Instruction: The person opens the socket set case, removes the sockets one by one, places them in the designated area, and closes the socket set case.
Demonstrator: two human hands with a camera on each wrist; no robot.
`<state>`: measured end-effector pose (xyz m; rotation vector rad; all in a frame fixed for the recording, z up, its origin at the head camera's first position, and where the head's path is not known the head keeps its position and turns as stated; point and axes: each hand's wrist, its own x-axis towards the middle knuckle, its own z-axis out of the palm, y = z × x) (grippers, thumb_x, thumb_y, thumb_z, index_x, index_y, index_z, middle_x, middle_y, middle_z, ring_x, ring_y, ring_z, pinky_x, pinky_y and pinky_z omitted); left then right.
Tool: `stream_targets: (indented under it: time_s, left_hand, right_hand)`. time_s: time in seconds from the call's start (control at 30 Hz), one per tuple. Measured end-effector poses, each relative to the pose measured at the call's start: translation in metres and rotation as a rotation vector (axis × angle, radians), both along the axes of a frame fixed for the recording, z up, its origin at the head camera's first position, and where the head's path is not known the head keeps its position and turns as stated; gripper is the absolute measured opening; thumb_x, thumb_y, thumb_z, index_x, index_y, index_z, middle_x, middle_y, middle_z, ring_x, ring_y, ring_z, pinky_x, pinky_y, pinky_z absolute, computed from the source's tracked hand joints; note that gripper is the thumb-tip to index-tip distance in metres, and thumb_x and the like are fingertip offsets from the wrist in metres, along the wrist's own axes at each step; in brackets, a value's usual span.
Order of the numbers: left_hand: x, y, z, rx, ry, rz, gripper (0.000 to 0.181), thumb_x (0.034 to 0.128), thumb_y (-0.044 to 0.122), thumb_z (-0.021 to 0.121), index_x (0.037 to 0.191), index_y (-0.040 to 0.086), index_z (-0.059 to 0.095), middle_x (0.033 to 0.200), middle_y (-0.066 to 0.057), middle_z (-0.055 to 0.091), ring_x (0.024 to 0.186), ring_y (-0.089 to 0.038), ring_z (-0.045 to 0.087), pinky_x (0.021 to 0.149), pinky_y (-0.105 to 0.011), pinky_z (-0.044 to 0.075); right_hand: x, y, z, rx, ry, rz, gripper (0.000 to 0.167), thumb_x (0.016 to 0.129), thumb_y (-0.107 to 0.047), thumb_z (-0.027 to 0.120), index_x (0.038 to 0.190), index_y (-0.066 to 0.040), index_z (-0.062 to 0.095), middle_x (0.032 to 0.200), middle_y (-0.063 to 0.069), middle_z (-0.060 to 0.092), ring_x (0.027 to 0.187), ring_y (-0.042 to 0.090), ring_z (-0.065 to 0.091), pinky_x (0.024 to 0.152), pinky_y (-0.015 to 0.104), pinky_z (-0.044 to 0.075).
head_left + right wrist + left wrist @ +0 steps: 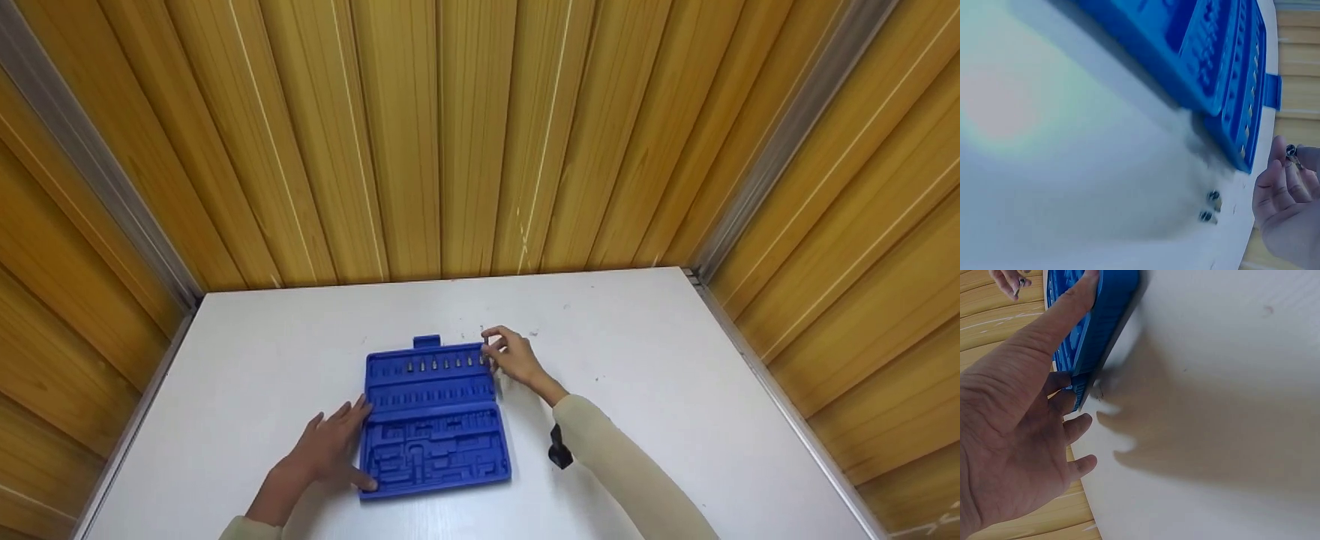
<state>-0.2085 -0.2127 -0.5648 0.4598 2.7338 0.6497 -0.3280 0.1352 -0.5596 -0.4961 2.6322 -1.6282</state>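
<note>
A blue tool case (431, 405) lies unfolded on the white table. Several small metal sockets (445, 364) stand in a row along its far half; other slots there hold nothing. My left hand (328, 448) rests at the case's left side, its thumb (1075, 298) on the near corner rim and some fingers touching the edge. Near the far right corner, my right hand (517, 360) pinches a small metal socket (1291, 151) between thumb and fingertips, above the row. Two loose sockets (1213, 198) lie on the table just right of the case.
The white table (637, 337) spreads around the case. A latch tab (427, 341) juts from the case's far edge. Behind the table stands a yellow wood-patterned wall (472, 150), with similar panels on both sides. A black device (559, 448) sits at my right sleeve.
</note>
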Motion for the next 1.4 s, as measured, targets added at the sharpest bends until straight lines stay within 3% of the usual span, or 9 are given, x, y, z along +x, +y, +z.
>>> stream_targets:
  time_s: [0.23, 0.43, 0.53, 0.87, 1.13, 1.4]
  left_hand:
    - [-0.001, -0.001, 0.001, -0.014, 0.005, 0.001, 0.132, 0.0541, 0.051, 0.098, 0.158, 0.001, 0.033, 0.167, -0.02, 0.028, 0.154, -0.045, 0.027, 0.121, -0.074, 0.016]
    - [0.0, -0.001, -0.001, -0.019, -0.003, 0.001, 0.132, 0.055, 0.053, 0.097, 0.158, 0.002, 0.032, 0.168, -0.019, 0.027, 0.155, -0.043, 0.027, 0.122, -0.073, 0.016]
    - [0.002, -0.001, 0.0, -0.015, 0.002, -0.002, 0.132, 0.0553, 0.051, 0.097, 0.158, 0.0, 0.032, 0.167, -0.02, 0.028, 0.154, -0.044, 0.027, 0.121, -0.074, 0.018]
    - [0.002, -0.001, 0.0, 0.002, 0.015, -0.011, 0.131, 0.0551, 0.05, 0.098, 0.157, -0.001, 0.033, 0.167, -0.021, 0.03, 0.154, -0.044, 0.028, 0.12, -0.074, 0.018]
    - [0.002, 0.0, -0.001, 0.004, 0.033, -0.022, 0.131, 0.0546, 0.052, 0.097, 0.156, -0.002, 0.034, 0.166, -0.023, 0.03, 0.153, -0.045, 0.03, 0.119, -0.075, 0.02]
    - [0.001, 0.0, -0.001, 0.009, 0.024, -0.023, 0.132, 0.0554, 0.053, 0.097, 0.157, -0.002, 0.033, 0.166, -0.022, 0.029, 0.154, -0.045, 0.028, 0.12, -0.075, 0.019]
  right_hand:
    - [-0.003, 0.026, -0.004, 0.014, -0.064, -0.062, 0.029, 0.098, -0.001, 0.06, 0.125, 0.009, 0.062, 0.089, 0.035, 0.071, 0.057, 0.028, 0.067, 0.047, 0.013, 0.043]
    - [-0.003, 0.044, -0.006, 0.065, -0.077, -0.092, 0.029, 0.099, -0.004, 0.059, 0.125, 0.007, 0.062, 0.091, 0.033, 0.071, 0.069, 0.046, 0.07, 0.047, 0.014, 0.042]
    - [-0.003, 0.051, -0.009, 0.076, -0.098, -0.086, 0.031, 0.1, -0.005, 0.057, 0.128, 0.008, 0.059, 0.094, 0.033, 0.071, 0.073, 0.048, 0.071, 0.048, 0.014, 0.044]
    - [-0.002, 0.069, -0.016, 0.098, -0.128, -0.04, 0.041, 0.098, -0.001, 0.061, 0.136, 0.01, 0.052, 0.097, 0.026, 0.065, 0.071, 0.034, 0.071, 0.053, 0.023, 0.05]
    - [0.0, 0.079, -0.023, 0.127, -0.137, -0.018, 0.041, 0.099, 0.001, 0.059, 0.139, 0.01, 0.051, 0.101, 0.025, 0.064, 0.071, 0.03, 0.069, 0.049, 0.02, 0.045]
    - [0.001, 0.083, -0.03, 0.176, -0.047, 0.038, 0.037, 0.096, 0.005, 0.062, 0.131, 0.012, 0.056, 0.093, 0.027, 0.067, 0.068, 0.024, 0.067, 0.056, 0.018, 0.048]
